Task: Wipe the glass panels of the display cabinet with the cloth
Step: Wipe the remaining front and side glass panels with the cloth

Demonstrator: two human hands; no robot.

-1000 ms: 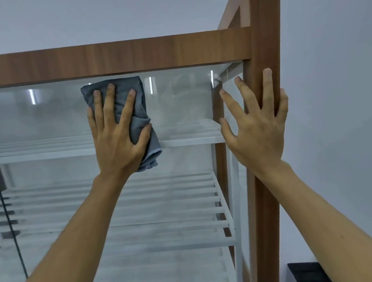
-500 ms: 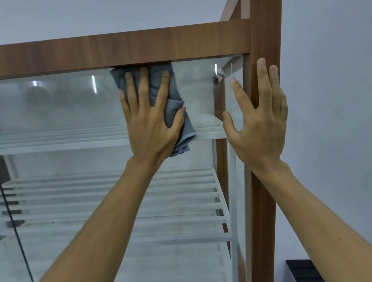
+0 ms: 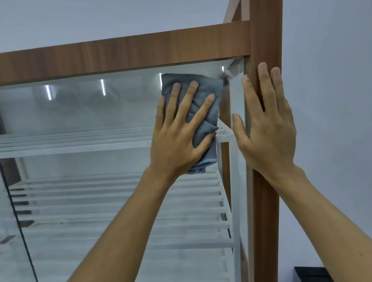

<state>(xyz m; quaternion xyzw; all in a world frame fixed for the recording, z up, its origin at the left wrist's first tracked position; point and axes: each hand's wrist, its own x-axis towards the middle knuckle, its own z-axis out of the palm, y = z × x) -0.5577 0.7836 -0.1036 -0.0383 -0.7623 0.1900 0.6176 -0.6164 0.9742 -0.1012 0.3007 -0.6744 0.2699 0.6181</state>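
Here, a grey cloth (image 3: pixel 214 87), folded and creased, is pressed flat against the front glass panel (image 3: pixel 82 112) in its upper right corner, just below the cabinet's wooden top rail (image 3: pixel 107 55) and beside the corner post (image 3: pixel 265 35). It is covered by the left hand (image 3: pixel 177 139), fingers straight and spread; its top and lower end show beyond the hand. The right hand (image 3: pixel 266 130) is laid flat and open on the post, holding nothing. White slatted shelves (image 3: pixel 74 143) are seen behind the glass.

Matt grey ribbed cloth (image 3: pixel 196 106) lies on glossy glass panel (image 3: pixel 77 112), framed in smooth wood-grain cabinet frame (image 3: pixel 107 55), white slatted shelves (image 3: pixel 107 198) within.
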